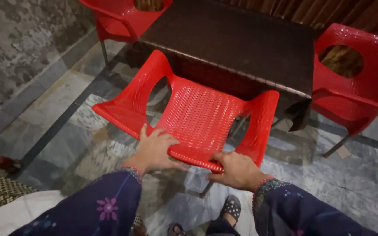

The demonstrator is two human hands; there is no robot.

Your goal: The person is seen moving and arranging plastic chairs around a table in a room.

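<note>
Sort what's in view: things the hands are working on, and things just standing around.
In hand: red plastic chair, gripped at its near edge by the left hand and right hand.

Standing around: dark table, red chair at right, red chair behind.

Dark navy sleeves (pink flower print), embroidered cuffs — studded sandals

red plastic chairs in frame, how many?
3: one red plastic woven-pattern chair held by both hands at its near edge, one at top left, one at right. Others may be hidden behind the table.
</note>
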